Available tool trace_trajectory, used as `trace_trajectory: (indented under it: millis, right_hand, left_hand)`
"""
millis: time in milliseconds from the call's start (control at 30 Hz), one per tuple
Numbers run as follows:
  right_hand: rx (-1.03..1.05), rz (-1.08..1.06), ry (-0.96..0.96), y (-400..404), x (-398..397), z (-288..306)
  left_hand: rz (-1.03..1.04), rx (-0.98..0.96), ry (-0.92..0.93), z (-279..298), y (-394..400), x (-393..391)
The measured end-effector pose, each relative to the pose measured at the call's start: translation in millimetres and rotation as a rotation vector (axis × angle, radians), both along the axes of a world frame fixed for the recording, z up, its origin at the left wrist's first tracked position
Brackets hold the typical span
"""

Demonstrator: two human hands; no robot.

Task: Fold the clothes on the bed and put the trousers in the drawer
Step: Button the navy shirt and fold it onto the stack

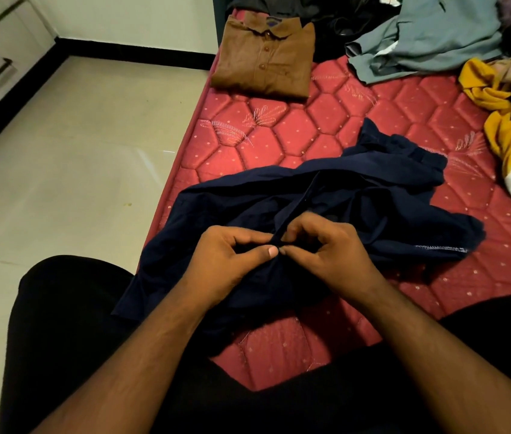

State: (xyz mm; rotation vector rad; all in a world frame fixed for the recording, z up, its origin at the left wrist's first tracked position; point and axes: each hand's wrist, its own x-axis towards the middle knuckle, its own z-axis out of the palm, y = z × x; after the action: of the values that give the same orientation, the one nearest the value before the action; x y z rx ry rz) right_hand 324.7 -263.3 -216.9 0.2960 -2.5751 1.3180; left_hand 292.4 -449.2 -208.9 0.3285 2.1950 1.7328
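2 hands pinching 1 navy garment [326, 195] on bed [373, 98].
L hand [229, 255] & R hand [329, 245] are clamping its placket, thumbs touching; 1 folded brown shirt [263, 61] is lying well beyond the grip.

I can't read any words or numbers here. The brown shirt [265, 57] has a small dark tag inside its collar, but it is too blurry for me to tell what it says.
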Motion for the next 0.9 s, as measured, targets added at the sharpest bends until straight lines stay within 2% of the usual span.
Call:
trace_trajectory:
  millis: [167, 367, 567, 733, 900]
  right_hand:
    - [0.011, 0.034, -0.047, 1, 0, -2]
    - [0.156, -0.056, 0.001, 1, -1, -4]
    - [0.278, -0.141, 0.107, -5, 6, -5]
    - [0.358, -0.160, 0.199, -7, 9, -5]
    - [0.372, -0.144, 0.200, -7, 12, -5]
  left_hand:
    - [-0.024, -0.135, 0.305, -10, -1, 2]
    - [0.020, -0.188, 0.474, -13, 5, 7]
    - [0.009, -0.037, 0.349, -14, 8, 8]
    - [0.000, 0.103, -0.005, -11, 10, 9]
    - [-0.189, -0.026, -0.067, -13, 5, 1]
